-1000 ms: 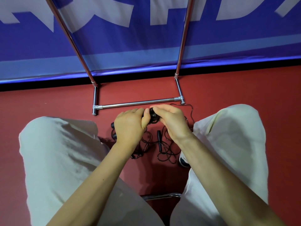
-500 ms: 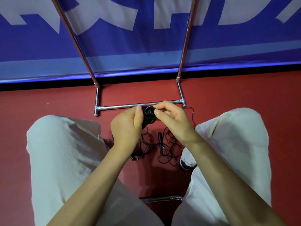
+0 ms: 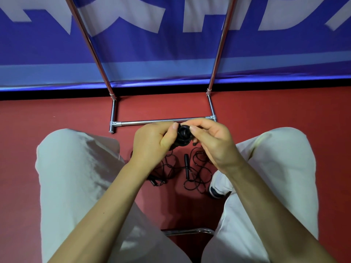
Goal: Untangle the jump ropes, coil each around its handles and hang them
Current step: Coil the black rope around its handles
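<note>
Left hand point(image 3: 153, 143) grips a coiled rope point(image 3: 183, 134) above the red floor point(image 3: 57, 114), right hand point(image 3: 210, 141) pinching its right side; tangled ropes point(image 3: 190, 171) lie below, near the rack point(image 3: 161, 121)

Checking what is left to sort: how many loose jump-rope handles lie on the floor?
2 plainly visible. One black handle lies upright in the picture amid the tangled cord; another handle lies beside the left forearm. More may hide under the hands or arms.
</note>
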`<state>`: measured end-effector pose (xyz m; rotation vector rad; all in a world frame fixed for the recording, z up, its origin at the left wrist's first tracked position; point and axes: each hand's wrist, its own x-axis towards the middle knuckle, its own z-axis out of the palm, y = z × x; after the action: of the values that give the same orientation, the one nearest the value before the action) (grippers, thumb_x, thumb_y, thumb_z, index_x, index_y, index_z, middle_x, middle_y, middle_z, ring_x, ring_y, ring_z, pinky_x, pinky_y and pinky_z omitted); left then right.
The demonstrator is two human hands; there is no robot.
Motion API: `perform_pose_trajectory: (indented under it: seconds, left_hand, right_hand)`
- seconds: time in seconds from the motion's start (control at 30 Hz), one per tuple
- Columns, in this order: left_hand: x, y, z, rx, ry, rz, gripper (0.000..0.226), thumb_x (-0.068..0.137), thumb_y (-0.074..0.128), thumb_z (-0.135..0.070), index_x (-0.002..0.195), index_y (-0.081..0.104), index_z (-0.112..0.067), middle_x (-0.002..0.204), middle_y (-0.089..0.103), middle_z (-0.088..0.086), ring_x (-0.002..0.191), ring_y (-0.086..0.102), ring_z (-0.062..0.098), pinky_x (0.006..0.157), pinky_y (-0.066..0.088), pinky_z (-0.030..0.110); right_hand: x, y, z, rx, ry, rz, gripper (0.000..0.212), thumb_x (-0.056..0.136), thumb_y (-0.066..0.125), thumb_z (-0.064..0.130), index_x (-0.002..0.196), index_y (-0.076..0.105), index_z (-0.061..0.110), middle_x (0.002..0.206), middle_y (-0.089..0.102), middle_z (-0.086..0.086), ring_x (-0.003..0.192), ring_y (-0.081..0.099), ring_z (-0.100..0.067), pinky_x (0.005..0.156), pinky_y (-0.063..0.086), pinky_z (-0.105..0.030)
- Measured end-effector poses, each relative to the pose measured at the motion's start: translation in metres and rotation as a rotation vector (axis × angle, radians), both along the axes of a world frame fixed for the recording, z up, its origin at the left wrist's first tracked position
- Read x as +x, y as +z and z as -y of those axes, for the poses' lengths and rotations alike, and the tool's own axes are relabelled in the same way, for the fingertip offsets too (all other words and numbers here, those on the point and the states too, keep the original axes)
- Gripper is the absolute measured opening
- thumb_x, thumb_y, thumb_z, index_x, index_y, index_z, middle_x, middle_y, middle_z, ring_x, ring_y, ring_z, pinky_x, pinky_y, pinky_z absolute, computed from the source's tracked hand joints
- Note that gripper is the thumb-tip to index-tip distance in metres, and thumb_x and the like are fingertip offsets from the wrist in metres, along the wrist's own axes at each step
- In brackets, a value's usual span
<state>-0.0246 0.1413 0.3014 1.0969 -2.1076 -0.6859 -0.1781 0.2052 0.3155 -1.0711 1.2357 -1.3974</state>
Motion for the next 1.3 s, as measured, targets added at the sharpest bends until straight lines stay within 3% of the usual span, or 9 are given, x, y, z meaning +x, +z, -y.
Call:
perform_pose_trajectory:
  seconds: [0.2, 0.4, 0.53, 0.67, 0.77, 0.87, 1.0, 1.17, 1.3]
  left_hand:
    - [0.000, 0.002, -0.005, 0.204, -0.056, 0.009, 0.041, 0.084, 0.024, -0.059, 0.058, 0.051, -0.044, 0.057, 0.051, -0.020, 0.058, 0.045, 0.002, 0.053, 0.028, 0.017]
    - [-0.001, -0.003, -0.009, 0.433, -0.173, -0.119, 0.037, 0.084, 0.034, -0.051, 0.073, 0.061, -0.028, 0.067, 0.056, -0.008, 0.067, 0.049, 0.009, 0.067, 0.039, 0.037]
    - [-0.003, -0.004, -0.014, 0.598, -0.184, -0.249, 0.046, 0.086, 0.039, -0.050, 0.083, 0.068, -0.015, 0.081, 0.064, 0.014, 0.077, 0.054, 0.014, 0.075, 0.044, 0.041]
    - [-0.007, -0.004, -0.018, 0.700, -0.179, -0.304, 0.040, 0.090, 0.044, -0.050, 0.079, 0.072, -0.023, 0.076, 0.066, 0.001, 0.073, 0.054, 0.010, 0.071, 0.042, 0.032]
    - [-0.012, -0.008, -0.020, 0.730, -0.099, -0.306, 0.051, 0.084, 0.045, -0.059, 0.083, 0.069, -0.015, 0.078, 0.063, -0.001, 0.074, 0.052, 0.015, 0.074, 0.041, 0.038]
    - [-0.015, -0.009, -0.024, 0.595, -0.061, -0.197, 0.050, 0.089, 0.036, -0.058, 0.090, 0.070, -0.021, 0.084, 0.071, 0.000, 0.082, 0.063, 0.017, 0.083, 0.049, 0.043]
    - [-0.019, -0.004, -0.023, 0.354, 0.009, 0.085, 0.042, 0.093, 0.027, -0.052, 0.070, 0.060, -0.041, 0.064, 0.059, -0.014, 0.065, 0.051, 0.003, 0.060, 0.035, 0.026]
    - [-0.020, -0.010, -0.014, 0.086, 0.089, 0.242, 0.060, 0.088, 0.014, -0.059, 0.077, 0.061, -0.023, 0.066, 0.057, -0.006, 0.066, 0.052, 0.015, 0.056, 0.033, 0.029]
    - [-0.019, -0.012, -0.013, -0.023, 0.081, 0.281, 0.051, 0.090, 0.021, -0.055, 0.068, 0.052, -0.021, 0.057, 0.048, -0.006, 0.057, 0.045, 0.017, 0.050, 0.021, 0.024]
  right_hand:
    - [-0.003, 0.009, -0.001, 0.042, 0.075, -0.162, 0.020, 0.093, 0.054, 0.002, 0.094, 0.067, 0.017, 0.088, 0.067, 0.003, 0.075, 0.059, -0.002, 0.066, 0.046, -0.015]
    - [-0.007, 0.007, -0.006, 0.056, 0.070, -0.162, 0.025, 0.095, 0.054, -0.002, 0.092, 0.067, 0.019, 0.076, 0.067, 0.015, 0.068, 0.057, 0.001, 0.064, 0.045, -0.013]
    - [-0.011, 0.012, -0.006, 0.009, 0.099, -0.173, 0.019, 0.092, 0.058, -0.004, 0.090, 0.068, 0.012, 0.080, 0.067, 0.002, 0.062, 0.056, -0.006, 0.062, 0.047, -0.018]
    - [-0.018, 0.013, -0.002, -0.005, 0.108, -0.271, 0.019, 0.090, 0.058, -0.006, 0.089, 0.070, 0.009, 0.087, 0.067, -0.007, 0.067, 0.060, -0.008, 0.062, 0.050, -0.020]
    - [-0.020, 0.011, -0.001, -0.055, 0.102, -0.430, 0.018, 0.090, 0.057, -0.001, 0.093, 0.071, 0.011, 0.089, 0.063, -0.006, 0.067, 0.060, -0.014, 0.057, 0.053, -0.033]
    - [-0.020, 0.011, -0.001, -0.093, 0.069, -0.448, 0.008, 0.086, 0.062, 0.012, 0.085, 0.070, 0.014, 0.085, 0.062, -0.004, 0.061, 0.053, -0.007, 0.050, 0.045, -0.029]
    - [-0.015, 0.002, 0.003, -0.068, -0.039, -0.451, 0.007, 0.085, 0.067, 0.005, 0.078, 0.069, 0.007, 0.083, 0.060, -0.001, 0.069, 0.056, -0.005, 0.059, 0.046, -0.020]
    - [-0.014, -0.003, 0.005, 0.155, -0.101, -0.255, 0.012, 0.089, 0.066, 0.005, 0.080, 0.068, 0.013, 0.075, 0.070, 0.004, 0.072, 0.066, -0.006, 0.072, 0.051, -0.021]
    - [-0.022, 0.002, 0.007, 0.224, 0.011, -0.273, 0.015, 0.090, 0.064, 0.005, 0.078, 0.067, 0.014, 0.062, 0.066, 0.013, 0.063, 0.062, 0.001, 0.068, 0.046, -0.014]
